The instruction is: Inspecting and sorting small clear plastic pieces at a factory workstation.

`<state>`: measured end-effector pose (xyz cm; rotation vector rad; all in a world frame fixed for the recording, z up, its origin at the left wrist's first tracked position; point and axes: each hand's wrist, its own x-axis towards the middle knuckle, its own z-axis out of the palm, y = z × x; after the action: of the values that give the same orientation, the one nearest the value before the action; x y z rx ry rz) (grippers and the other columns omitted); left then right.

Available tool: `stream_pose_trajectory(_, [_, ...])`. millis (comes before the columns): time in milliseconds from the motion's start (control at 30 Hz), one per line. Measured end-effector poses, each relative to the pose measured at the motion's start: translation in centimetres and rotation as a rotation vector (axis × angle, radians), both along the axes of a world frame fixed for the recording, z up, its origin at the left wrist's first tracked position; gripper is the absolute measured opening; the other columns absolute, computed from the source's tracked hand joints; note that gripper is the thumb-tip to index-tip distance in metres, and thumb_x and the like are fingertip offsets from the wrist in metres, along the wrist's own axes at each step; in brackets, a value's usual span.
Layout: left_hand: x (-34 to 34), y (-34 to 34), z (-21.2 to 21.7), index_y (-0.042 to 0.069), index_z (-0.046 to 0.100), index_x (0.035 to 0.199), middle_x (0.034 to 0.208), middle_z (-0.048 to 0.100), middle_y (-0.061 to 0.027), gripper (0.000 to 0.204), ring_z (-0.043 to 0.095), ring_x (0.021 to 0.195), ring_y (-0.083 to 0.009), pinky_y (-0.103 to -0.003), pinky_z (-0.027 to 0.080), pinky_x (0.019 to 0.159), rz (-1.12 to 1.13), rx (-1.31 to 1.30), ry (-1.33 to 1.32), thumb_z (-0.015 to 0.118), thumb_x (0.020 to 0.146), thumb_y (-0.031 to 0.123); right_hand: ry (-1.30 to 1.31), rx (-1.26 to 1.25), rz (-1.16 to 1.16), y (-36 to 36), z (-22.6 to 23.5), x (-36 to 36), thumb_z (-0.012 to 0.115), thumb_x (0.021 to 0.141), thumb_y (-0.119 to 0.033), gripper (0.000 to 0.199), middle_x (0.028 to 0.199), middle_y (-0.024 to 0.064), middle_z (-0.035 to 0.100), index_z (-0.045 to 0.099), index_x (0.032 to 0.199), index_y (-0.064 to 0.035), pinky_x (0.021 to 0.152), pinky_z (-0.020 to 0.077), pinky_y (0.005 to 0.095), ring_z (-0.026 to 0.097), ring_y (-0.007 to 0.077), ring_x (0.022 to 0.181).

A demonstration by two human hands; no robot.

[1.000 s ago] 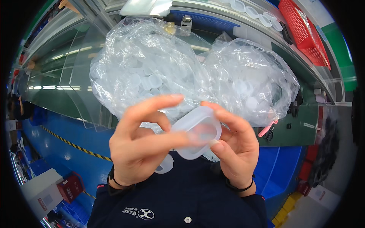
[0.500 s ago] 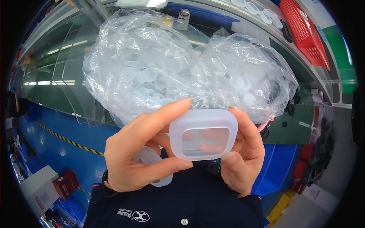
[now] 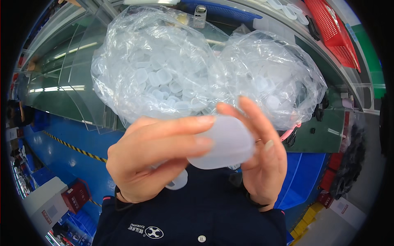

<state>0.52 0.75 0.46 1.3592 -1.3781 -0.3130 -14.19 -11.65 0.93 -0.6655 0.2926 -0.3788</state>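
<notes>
A frosted, rounded-square plastic cover (image 3: 230, 141) is tilted in front of my chest, its smooth flat side showing, slightly blurred. My left hand (image 3: 152, 153) grips it by the left edge, fingers across its face. A second frosted piece (image 3: 179, 180) pokes out below that palm, mostly hidden by the hand. At the cover's right edge is my right hand (image 3: 266, 160), fingers stretched and apart; whether it touches the cover I cannot tell. Beyond both hands, a large clear plastic bag (image 3: 119, 78) contains many similar frosted pieces (image 3: 163, 76).
A second clear bag (image 3: 283, 61) of pieces adjoins the first on the green table (image 3: 316, 141). A red perforated basket (image 3: 334, 37) and several loose translucent pieces (image 3: 289, 12) are at the upper right. A small metal-topped bottle (image 3: 200, 16) stands behind the bags. Blue bin (image 3: 301, 176), lower right.
The cover has turned from its recessed side to its smooth flat side. My left fingers now lie across its face, and my right hand has loosened, its fingers stretching out.
</notes>
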Motion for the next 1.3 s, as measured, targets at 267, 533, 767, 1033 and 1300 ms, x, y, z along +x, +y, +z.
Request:
stream_pose_trajectory(267, [-1.9, 0.2, -0.8, -0.004, 0.047, 0.105, 0.100, 0.053, -0.0261, 0.028, 0.057, 0.081, -0.0197, -0.028, 0.045, 0.074, 0.157, -0.131, 0.373, 0.053, 0.080, 0.007, -0.048, -0.298, -0.031, 0.4, -0.3, -0.2, 0.059, 0.068, 0.008, 0.076, 0.125, 0.0259, 0.034, 0.016, 0.130, 0.0034, 0.094, 0.0342, 0.0361, 0.039, 0.0279, 0.115])
stream_pose_trajectory(533, [-1.3, 0.1, -1.0, -0.009, 0.032, 0.117, 0.104, 0.053, -0.0225, 0.059, 0.060, 0.082, -0.0191, -0.018, 0.046, 0.052, -0.031, -0.002, 0.402, 0.065, 0.069, -0.001, -0.136, -0.417, -0.054, 0.0, -1.0, -0.2, 0.061, 0.066, 0.007, 0.079, 0.122, 0.0253, 0.039, 0.015, 0.130, 0.0036, 0.092, 0.0366, 0.0364, 0.042, 0.0276, 0.113])
stream_pose_trajectory(767, [-2.5, -1.0, -0.2, -0.004, 0.034, 0.108, 0.090, 0.053, -0.0136, 0.053, 0.054, 0.076, -0.0132, -0.021, 0.042, 0.064, 0.060, -0.030, 0.434, 0.066, 0.071, 0.017, -0.098, -0.381, -0.096, 0.7, -0.8, 0.1, 0.068, 0.063, -0.001, 0.078, 0.115, 0.0211, 0.046, 0.023, 0.127, 0.0040, 0.088, 0.0401, 0.0342, 0.048, 0.0254, 0.106])
stream_pose_trajectory(1033, [-1.8, -0.9, -0.2, -0.004, 0.047, 0.093, 0.078, 0.058, -0.0142, 0.014, 0.056, 0.059, -0.0104, -0.019, 0.044, 0.052, 0.296, 0.075, 0.474, 0.043, 0.086, 0.008, -0.121, -0.591, -0.145, 0.3, -1.0, -0.1, 0.056, 0.070, 0.014, 0.060, 0.117, 0.0241, 0.043, 0.029, 0.123, 0.0079, 0.087, 0.0409, 0.0347, 0.043, 0.0274, 0.111])
stream_pose_trajectory(1300, [-1.3, -1.3, -0.7, -0.002, 0.046, 0.094, 0.059, 0.051, -0.0062, 0.030, 0.043, 0.048, -0.0052, -0.016, 0.034, 0.046, 0.388, 0.036, 0.744, 0.028, 0.093, 0.021, 0.181, -1.013, -0.286, 0.0, -0.7, 0.2, 0.051, 0.078, 0.000, 0.021, 0.079, 0.0081, 0.055, 0.051, 0.098, 0.0049, 0.068, 0.0401, 0.0240, 0.053, 0.0158, 0.071])
